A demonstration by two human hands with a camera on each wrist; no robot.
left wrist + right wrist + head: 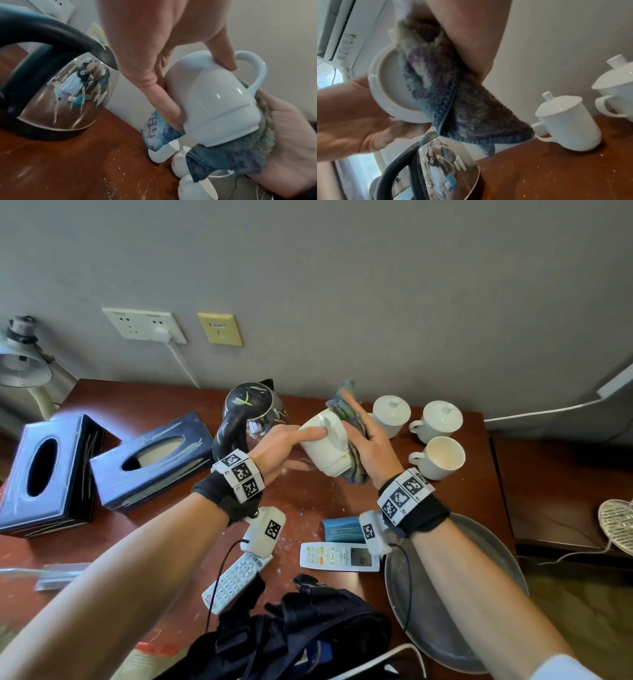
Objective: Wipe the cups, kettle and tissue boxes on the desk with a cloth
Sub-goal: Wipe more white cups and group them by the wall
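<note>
My left hand (281, 445) grips a white cup (325, 446) (214, 101) lying on its side in the air above the desk, thumb on one side and a finger by the handle. With its fingers straight, my right hand (373, 453) presses a blue-grey cloth (356, 474) (231, 155) (445, 94) against the cup's base (388, 88). The black and steel kettle (246, 412) (60, 101) (445, 169) stands just behind and left of the cup. Two dark tissue boxes (48, 474) (154, 460) sit at the left. Two lidded cups (390, 410) (436, 419) and one open cup (440, 457) stand at the right.
Two remotes (236, 580) (339, 556) and a blue packet (339, 530) lie near me. A round grey tray (445, 611) overhangs the front right, and a black bag (301, 635) sits at the front edge. A lamp (20, 361) stands far left; a plugged socket (144, 325) is on the wall.
</note>
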